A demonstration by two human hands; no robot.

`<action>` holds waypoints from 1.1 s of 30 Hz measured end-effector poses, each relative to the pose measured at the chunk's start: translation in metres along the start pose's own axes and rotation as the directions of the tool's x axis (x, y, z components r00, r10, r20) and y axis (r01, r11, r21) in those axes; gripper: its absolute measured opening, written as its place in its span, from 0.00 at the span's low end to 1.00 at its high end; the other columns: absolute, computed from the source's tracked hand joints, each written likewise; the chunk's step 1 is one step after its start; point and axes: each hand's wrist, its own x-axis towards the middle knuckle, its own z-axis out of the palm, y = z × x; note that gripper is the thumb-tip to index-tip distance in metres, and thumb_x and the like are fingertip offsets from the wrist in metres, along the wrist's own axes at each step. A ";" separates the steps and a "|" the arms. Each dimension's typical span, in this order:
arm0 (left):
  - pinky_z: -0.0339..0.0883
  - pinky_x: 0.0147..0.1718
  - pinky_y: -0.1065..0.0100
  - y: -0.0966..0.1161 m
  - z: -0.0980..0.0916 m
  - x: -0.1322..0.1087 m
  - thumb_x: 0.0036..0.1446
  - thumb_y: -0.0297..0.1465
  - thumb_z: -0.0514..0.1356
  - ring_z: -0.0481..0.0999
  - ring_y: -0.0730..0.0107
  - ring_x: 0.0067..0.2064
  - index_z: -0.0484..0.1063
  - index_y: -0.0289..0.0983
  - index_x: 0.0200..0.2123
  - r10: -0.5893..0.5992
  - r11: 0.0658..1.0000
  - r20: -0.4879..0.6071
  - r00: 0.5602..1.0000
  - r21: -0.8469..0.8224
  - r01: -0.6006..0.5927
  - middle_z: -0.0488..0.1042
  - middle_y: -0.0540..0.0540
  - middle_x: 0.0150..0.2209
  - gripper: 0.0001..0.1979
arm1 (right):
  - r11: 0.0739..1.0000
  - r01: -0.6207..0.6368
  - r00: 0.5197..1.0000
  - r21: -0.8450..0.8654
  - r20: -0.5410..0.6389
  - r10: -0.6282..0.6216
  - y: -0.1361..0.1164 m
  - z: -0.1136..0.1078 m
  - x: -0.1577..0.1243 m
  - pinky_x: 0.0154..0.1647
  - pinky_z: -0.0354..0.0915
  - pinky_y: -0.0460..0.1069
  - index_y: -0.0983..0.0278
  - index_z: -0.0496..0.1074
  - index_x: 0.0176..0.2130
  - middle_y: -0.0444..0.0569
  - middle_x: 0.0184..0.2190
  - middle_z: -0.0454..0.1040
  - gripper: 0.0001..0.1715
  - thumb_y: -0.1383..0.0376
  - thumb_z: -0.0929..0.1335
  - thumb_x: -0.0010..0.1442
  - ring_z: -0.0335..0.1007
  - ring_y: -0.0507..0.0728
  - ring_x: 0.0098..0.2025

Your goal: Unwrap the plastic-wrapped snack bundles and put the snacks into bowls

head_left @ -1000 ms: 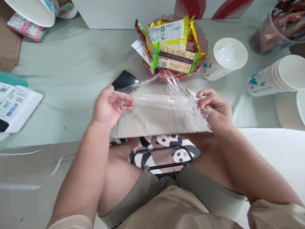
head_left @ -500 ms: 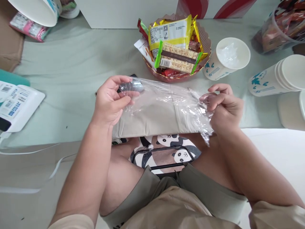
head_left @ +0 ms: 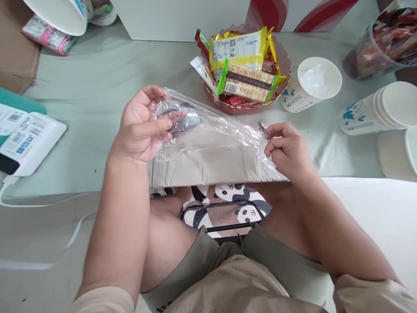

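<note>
A sheet of clear, crinkled plastic film (head_left: 215, 126) stretches between my two hands above the table edge; I cannot tell whether it is a bag. My left hand (head_left: 138, 124) grips its left end, thumb and fingers closed around the plastic. On the other side, my right hand (head_left: 288, 150) pinches the gathered right end between thumb and fingertips. Through the film shows a dark, shiny flat object (head_left: 185, 119) lying on the table, partly covered. A small dark and silvery thing (head_left: 262, 125) lies just beyond my right fingertips, its kind unclear.
Behind the film stands a bowl (head_left: 223, 104) of wrapped snacks. To its right are a paper cup (head_left: 295, 98) with clear plastic inside, stacked cups (head_left: 360, 115) and a tub of packets (head_left: 361, 56). A white device (head_left: 48, 132) with a cable lies left. A panda-patterned board (head_left: 224, 211) rests below the table edge.
My left hand has moved left and slightly up with the film. My right hand has shifted a little left, and the film's right end is now gathered more tightly.
</note>
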 end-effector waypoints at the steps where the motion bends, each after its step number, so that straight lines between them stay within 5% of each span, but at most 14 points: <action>1: 0.48 0.13 0.73 0.003 0.001 -0.002 0.32 0.14 0.73 0.86 0.60 0.42 0.73 0.39 0.43 -0.018 1.000 0.019 1.000 0.004 0.017 0.74 0.53 0.45 0.31 | 1.000 0.002 0.997 -0.030 -0.082 -0.005 -0.003 -0.001 0.001 0.45 0.72 0.57 0.61 0.73 0.18 0.49 0.42 0.76 0.15 0.73 0.64 0.51 0.73 0.56 0.41; 4: 0.45 0.10 0.75 0.010 0.007 -0.009 0.30 0.12 0.70 0.86 0.61 0.39 0.75 0.40 0.42 -0.062 0.998 0.074 0.995 0.003 0.062 0.74 0.52 0.47 0.33 | 1.000 -0.008 0.907 -0.026 -0.421 -0.004 -0.011 -0.004 0.007 0.51 0.70 0.58 0.60 0.75 0.28 0.49 0.36 0.72 0.13 0.73 0.64 0.55 0.72 0.59 0.44; 7: 0.46 0.09 0.77 0.015 0.014 -0.014 0.32 0.14 0.69 0.86 0.61 0.37 0.78 0.40 0.44 -0.077 0.997 0.165 0.983 0.010 0.076 0.74 0.49 0.51 0.32 | 0.981 0.057 0.870 0.184 -0.491 0.042 -0.020 -0.003 0.014 0.50 0.69 0.57 0.59 0.73 0.35 0.49 0.35 0.72 0.07 0.69 0.66 0.61 0.73 0.59 0.43; 10: 0.52 0.09 0.76 0.016 0.021 -0.017 0.34 0.17 0.70 0.85 0.59 0.34 0.79 0.41 0.46 -0.176 0.984 0.291 0.940 0.057 0.167 0.73 0.44 0.57 0.31 | 0.876 0.104 0.946 0.471 -0.318 0.059 -0.028 -0.003 0.021 0.52 0.71 0.55 0.58 0.74 0.38 0.48 0.38 0.76 0.03 0.62 0.70 0.63 0.76 0.57 0.44; 12: 0.56 0.09 0.74 0.014 0.024 -0.020 0.33 0.17 0.71 0.84 0.57 0.31 0.79 0.40 0.45 -0.268 0.964 0.367 0.891 0.101 0.248 0.73 0.41 0.59 0.30 | 0.770 -0.007 0.993 0.638 -0.087 0.082 -0.033 -0.005 0.025 0.56 0.71 0.53 0.58 0.75 0.40 0.47 0.43 0.79 0.10 0.59 0.76 0.59 0.78 0.56 0.48; 14: 0.59 0.08 0.72 0.011 0.026 -0.022 0.34 0.18 0.70 0.84 0.56 0.29 0.80 0.41 0.45 -0.317 0.948 0.444 0.838 0.131 0.289 0.72 0.39 0.60 0.30 | 0.683 -0.201 0.976 0.703 0.204 0.077 -0.035 -0.005 0.029 0.60 0.71 0.51 0.57 0.76 0.44 0.47 0.50 0.80 0.21 0.58 0.81 0.52 0.77 0.55 0.55; 17: 0.63 0.09 0.70 0.007 0.029 -0.026 0.36 0.18 0.71 0.86 0.51 0.31 0.81 0.42 0.46 -0.378 0.924 0.513 0.771 0.161 0.346 0.72 0.39 0.59 0.29 | 0.647 -0.425 0.822 0.633 0.570 -0.018 -0.037 0.003 0.036 0.66 0.69 0.52 0.58 0.75 0.51 0.48 0.55 0.79 0.35 0.56 0.83 0.46 0.76 0.56 0.60; 20: 0.69 0.15 0.69 0.006 0.034 -0.025 0.35 0.20 0.73 0.87 0.47 0.37 0.80 0.41 0.44 -0.467 0.882 0.486 0.739 0.200 0.426 0.76 0.40 0.54 0.28 | 0.677 -0.490 0.660 0.549 0.741 -0.123 -0.043 0.021 0.038 0.56 0.76 0.53 0.61 0.74 0.48 0.50 0.48 0.82 0.33 0.58 0.83 0.46 0.80 0.56 0.50; 24: 0.74 0.22 0.69 0.012 0.038 -0.015 0.30 0.18 0.74 0.86 0.46 0.44 0.78 0.40 0.43 -0.407 0.913 0.414 0.814 0.200 0.355 0.79 0.43 0.48 0.31 | 0.765 -0.497 0.486 0.410 0.862 -0.146 -0.055 0.035 0.030 0.26 0.67 0.44 0.63 0.72 0.38 0.40 0.26 0.74 0.17 0.61 0.79 0.53 0.70 0.49 0.26; 26: 0.74 0.26 0.70 0.014 0.037 -0.009 0.30 0.16 0.74 0.85 0.52 0.44 0.75 0.42 0.48 -0.312 0.948 0.328 0.892 0.166 0.270 0.80 0.46 0.46 0.37 | 0.787 -0.474 0.499 0.395 0.857 -0.130 -0.058 0.031 0.025 0.21 0.59 0.42 0.63 0.69 0.33 0.37 0.21 0.67 0.13 0.62 0.76 0.56 0.61 0.46 0.22; 29: 0.74 0.31 0.70 0.006 0.036 -0.005 0.42 0.23 0.73 0.84 0.63 0.42 0.71 0.45 0.50 -0.144 0.989 0.084 0.986 0.006 0.144 0.79 0.51 0.45 0.30 | 0.781 -0.441 0.628 0.441 0.774 -0.083 -0.056 0.021 0.018 0.20 0.57 0.42 0.62 0.66 0.29 0.37 0.20 0.65 0.15 0.63 0.75 0.59 0.59 0.45 0.20; 31: 0.77 0.41 0.67 -0.008 0.041 -0.008 0.51 0.34 0.71 0.83 0.63 0.48 0.70 0.44 0.45 -0.107 0.985 -0.074 0.991 -0.144 0.096 0.79 0.50 0.45 0.19 | 0.768 -0.404 0.764 0.497 0.645 -0.015 -0.049 0.017 0.014 0.22 0.61 0.43 0.62 0.66 0.29 0.39 0.20 0.69 0.15 0.62 0.74 0.61 0.64 0.46 0.21; 33: 0.74 0.56 0.57 -0.027 0.052 -0.014 0.54 0.44 0.68 0.76 0.52 0.63 0.69 0.44 0.45 -0.209 0.959 -0.030 0.977 -0.203 0.199 0.80 0.47 0.50 0.20 | 0.757 -0.363 0.878 0.543 0.471 0.083 -0.043 0.016 0.010 0.24 0.65 0.44 0.62 0.67 0.29 0.40 0.22 0.71 0.15 0.61 0.74 0.61 0.68 0.47 0.21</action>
